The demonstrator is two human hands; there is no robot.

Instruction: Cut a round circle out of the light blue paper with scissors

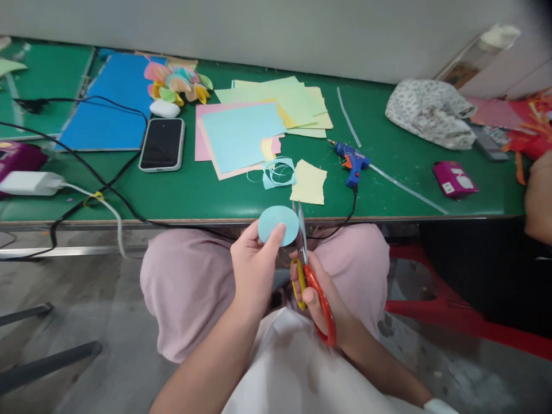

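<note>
A light blue paper disc [272, 223] is pinched between the thumb and fingers of my left hand [257, 259], just in front of the table edge. My right hand [321, 287] holds scissors [319, 293] with one red and one yellow handle. Their blades point up and away, slightly parted, close beside the disc's right edge. Beyond the hands, thin blue paper trimmings [280, 171] lie on the table next to a cream paper piece [311, 183]. A stack of coloured sheets, a blue one [241, 135] on top, lies behind them.
On the green table [202, 201] are a blue glue gun [354, 164] with its cord, a phone [162, 145], a white charger [32, 183] with cables, paper petals [176, 80], a purple box [455, 179] and a patterned cloth bag [426, 112]. Another person's arm [539, 198] shows at right.
</note>
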